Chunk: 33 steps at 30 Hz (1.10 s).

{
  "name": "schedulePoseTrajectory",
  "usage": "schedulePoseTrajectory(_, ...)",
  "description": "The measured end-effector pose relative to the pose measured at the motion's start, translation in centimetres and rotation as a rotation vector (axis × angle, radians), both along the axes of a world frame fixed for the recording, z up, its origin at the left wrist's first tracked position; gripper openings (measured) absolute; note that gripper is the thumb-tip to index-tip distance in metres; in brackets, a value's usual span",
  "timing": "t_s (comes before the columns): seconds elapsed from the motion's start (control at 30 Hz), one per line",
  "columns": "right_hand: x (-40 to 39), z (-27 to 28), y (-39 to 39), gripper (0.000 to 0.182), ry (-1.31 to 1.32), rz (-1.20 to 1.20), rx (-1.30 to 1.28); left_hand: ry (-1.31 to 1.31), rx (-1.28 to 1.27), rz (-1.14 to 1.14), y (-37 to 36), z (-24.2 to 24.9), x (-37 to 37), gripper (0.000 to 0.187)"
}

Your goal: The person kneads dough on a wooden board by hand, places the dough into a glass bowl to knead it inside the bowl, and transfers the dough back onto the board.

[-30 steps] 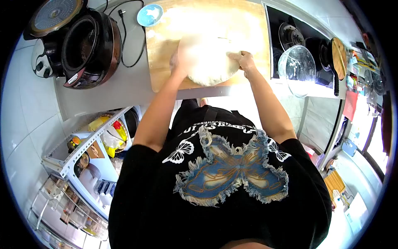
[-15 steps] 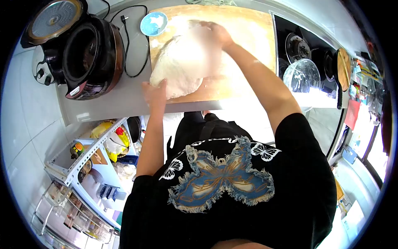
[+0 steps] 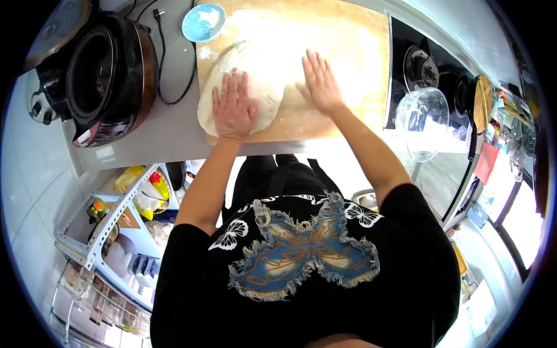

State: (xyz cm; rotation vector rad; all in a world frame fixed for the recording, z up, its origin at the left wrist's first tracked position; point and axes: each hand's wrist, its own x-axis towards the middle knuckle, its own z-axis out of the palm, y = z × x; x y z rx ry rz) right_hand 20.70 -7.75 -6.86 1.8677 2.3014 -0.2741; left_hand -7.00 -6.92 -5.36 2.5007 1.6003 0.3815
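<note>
A large pale mound of dough (image 3: 264, 78) lies on the left part of a wooden board (image 3: 354, 75). My left hand (image 3: 234, 107) rests flat on top of the dough, fingers spread and pointing away from me. To the right of the dough, my right hand (image 3: 322, 86) is over the board with its fingers stretched out and nothing in it. A small blue bowl (image 3: 200, 29) with white flour in it sits at the board's far left corner, just beyond the dough.
At the left stands a dark cooker (image 3: 96, 75) with its lid raised, a black power cord (image 3: 164, 72) beside it. On the right, a clear glass bowl (image 3: 422, 119) sits by the black stove (image 3: 406, 46). A white shelf rack (image 3: 125, 203) is below the counter.
My left hand has moved from the dough's near left edge onto its top. My right hand has left the dough's far side and come nearer, to the right. The dough looks flatter.
</note>
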Motion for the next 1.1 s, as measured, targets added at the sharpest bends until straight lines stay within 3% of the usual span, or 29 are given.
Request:
schedulePoseTrajectory(0.03,0.4,-1.3,2.5,0.077,0.064,-0.047,0.14,0.001,-0.004,0.004,-0.1,-0.2,-0.1,0.064)
schedulePoseTrajectory(0.17,-0.3,-2.2,6.6,0.076,0.056,-0.064,0.252,-0.01,0.021,-0.008,0.0,-0.4,-0.1,0.064)
schedulePoseTrajectory(0.3,-2.8,-0.5,1.5,0.078,-0.233,0.199,-0.015,-0.018,0.016,-0.008,0.1,-0.3,-0.2,0.063)
schedulePoseTrajectory(0.37,-1.1,0.5,-2.6,0.078,0.117,0.207,-0.104,-0.024,0.017,-0.009,0.1,-0.6,-0.3,0.063)
schedulePoseTrajectory(0.4,0.1,1.0,-2.8,0.078,0.115,0.207,-0.105,-0.028,0.02,-0.003,0.0,-0.7,-0.3,0.064)
schedulePoseTrajectory(0.47,2.6,1.8,-2.3,0.08,-0.135,0.091,-0.144,-0.02,0.023,-0.003,0.2,-0.6,-0.1,0.064)
schedulePoseTrajectory(0.57,4.5,-0.9,1.9,0.078,0.081,-0.081,0.187,-0.026,0.022,-0.006,-0.2,-0.6,-0.1,0.063)
schedulePoseTrajectory(0.7,1.0,-2.9,8.0,0.074,0.097,-0.166,0.308,-0.035,0.05,-0.012,0.0,-0.9,-0.2,0.062)
schedulePoseTrajectory(0.8,-1.8,-1.7,7.2,0.068,-0.093,0.171,0.157,0.005,0.038,-0.009,0.1,-0.9,-0.1,0.064)
schedulePoseTrajectory(0.9,-1.5,-0.9,1.1,0.067,0.176,0.186,0.069,-0.026,0.025,-0.007,0.1,-1.0,-0.1,0.062)
schedulePoseTrajectory(1.03,0.1,3.8,-1.5,0.064,0.089,0.261,-0.064,-0.104,0.037,-0.007,0.5,-1.3,-0.7,0.062)
schedulePoseTrajectory(1.07,0.7,3.4,-1.0,0.061,0.536,-0.017,-0.017,-0.16,0.018,-0.026,0.9,-1.0,-1.1,0.059)
schedulePoseTrajectory(1.1,1.3,2.9,-0.1,0.055,0.394,-0.025,0.233,-0.215,0.0,-0.043,1.1,-0.6,-1.7,0.057)
